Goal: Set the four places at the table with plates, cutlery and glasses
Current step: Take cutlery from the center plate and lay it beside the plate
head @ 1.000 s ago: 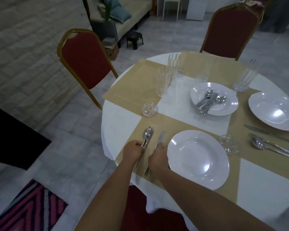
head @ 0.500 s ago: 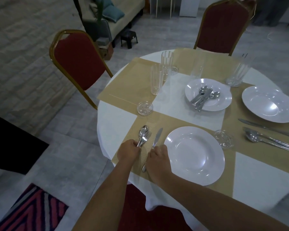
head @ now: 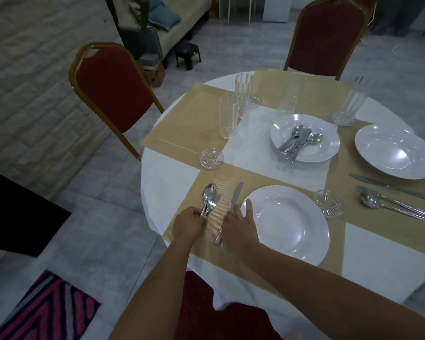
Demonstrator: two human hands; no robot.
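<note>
Left grip (head: 189, 223) curled round handles of spoon (head: 209, 193) and fork (head: 216, 200), on placemat (head: 267, 177) left of near plate (head: 285, 241). Right grip (head: 238, 223) spread, fingers loose over knife (head: 236, 195), thumb at plate rim. Centre plate (head: 327, 136) holds cutlery heap (head: 296, 142). Both forearms reach forward over bench (head: 157, 187) edge.

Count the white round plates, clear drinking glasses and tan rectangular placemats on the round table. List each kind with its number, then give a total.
White round plates: 3
Clear drinking glasses: 4
Tan rectangular placemats: 4
Total: 11
</note>
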